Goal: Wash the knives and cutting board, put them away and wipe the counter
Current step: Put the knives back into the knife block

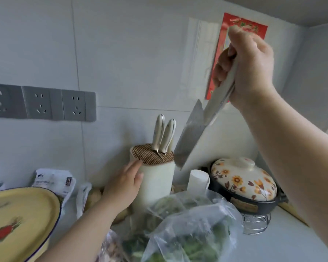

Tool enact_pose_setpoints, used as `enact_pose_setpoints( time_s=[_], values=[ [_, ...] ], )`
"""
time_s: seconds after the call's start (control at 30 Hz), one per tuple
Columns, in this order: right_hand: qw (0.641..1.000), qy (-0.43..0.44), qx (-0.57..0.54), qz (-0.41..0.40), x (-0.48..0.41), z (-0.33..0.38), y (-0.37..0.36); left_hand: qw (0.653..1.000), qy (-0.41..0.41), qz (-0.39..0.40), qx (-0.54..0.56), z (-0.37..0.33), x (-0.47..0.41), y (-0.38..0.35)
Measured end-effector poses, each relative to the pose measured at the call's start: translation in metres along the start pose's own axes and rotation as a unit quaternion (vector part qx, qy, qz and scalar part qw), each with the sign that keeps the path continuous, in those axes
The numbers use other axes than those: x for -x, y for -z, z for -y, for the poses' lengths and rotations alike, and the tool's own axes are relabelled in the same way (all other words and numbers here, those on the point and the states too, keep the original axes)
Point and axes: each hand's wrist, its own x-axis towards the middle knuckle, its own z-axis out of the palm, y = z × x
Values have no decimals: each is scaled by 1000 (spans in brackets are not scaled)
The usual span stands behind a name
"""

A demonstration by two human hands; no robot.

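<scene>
Presently: right hand point(250, 69) clamped on cream-handled steel cleaver point(189, 140) above cream cylindrical knife holder point(156, 179); straight-fingered left hand point(123, 184) pressing holder, likely cut if blade slips.

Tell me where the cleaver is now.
The cleaver hangs right of centre in the head view, gripped by the right hand, blade down just right of the knife block.

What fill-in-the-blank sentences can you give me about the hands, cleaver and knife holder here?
The right hand grips the cleaver by its ____.
The left hand rests on the knife holder, which has ____ knives in it.
The pot lid is painted with ____.
Missing words: handle, two, flowers.
</scene>
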Motion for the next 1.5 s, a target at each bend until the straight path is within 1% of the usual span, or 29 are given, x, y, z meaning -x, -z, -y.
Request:
enact_pose_setpoints(
  time_s=[0.1,0.17,0.33,0.43,0.63,0.77,0.87,0.97,1.13,1.2,1.3,1.33,1.4,1.5],
  values=[
    [1000,0,-19,15,-17,-9,-8,1000,-7,4,-27,5,-12,-7],
    [1000,-1,-2,-6,-26,-15,-13,1000,-1,4,-23,9,-19,-10],
    [993,-26,77,-86,-51,-35,-30,999,23,4,23,20,-25,-14],
    [989,-41,97,-102,-61,-45,-40,998,19,-4,62,23,-26,-15],
    [982,-69,117,-131,-74,-67,-68,995,14,1,99,29,-29,-14],
    [976,-68,155,-136,-82,-81,-81,990,31,12,138,33,-30,-14],
    [973,-56,196,-106,-89,-90,-87,983,26,3,183,33,-29,-14],
    [966,-39,253,-40,-92,-97,-89,980,25,0,196,34,-29,-15],
    [958,-40,280,48,-86,-91,-84,977,26,8,211,35,-27,-17],
    [959,-56,265,86,-83,-85,-79,977,25,11,212,36,-27,-18],
    [965,-103,184,159,-82,-75,-68,976,25,18,214,36,-26,-18],
    [964,-104,177,171,-82,-73,-64,976,25,21,213,35,-25,-17],
    [963,-80,200,162,-82,-72,-58,979,24,25,203,34,-24,-17],
    [966,-26,240,92,-81,-80,-55,983,16,26,178,34,-23,-18]
  ],
)
